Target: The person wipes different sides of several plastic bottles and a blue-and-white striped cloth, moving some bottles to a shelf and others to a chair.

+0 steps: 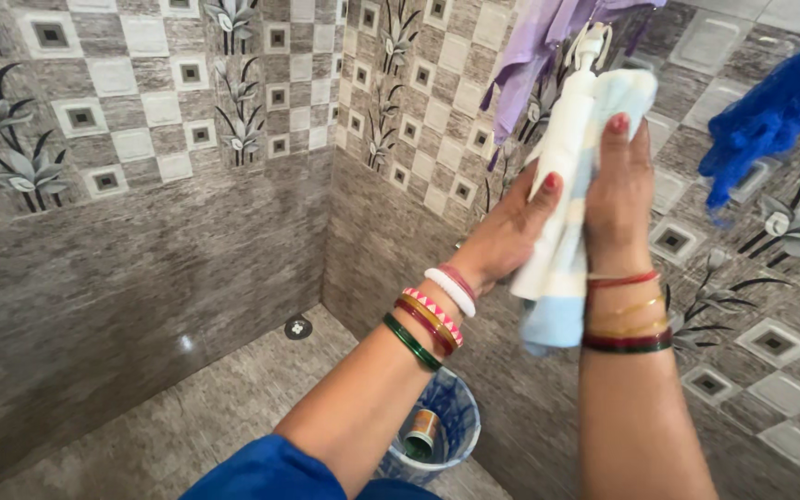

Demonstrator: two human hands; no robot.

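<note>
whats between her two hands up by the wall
In the head view, a white and pale blue cloth hangs from a hook, pressed between the left hand and the right hand.

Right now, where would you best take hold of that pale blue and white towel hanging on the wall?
Probably mid-length, from both sides: the towel hangs narrow and bunched from a white hook, and the left hand and right hand already press it between them there.
</note>
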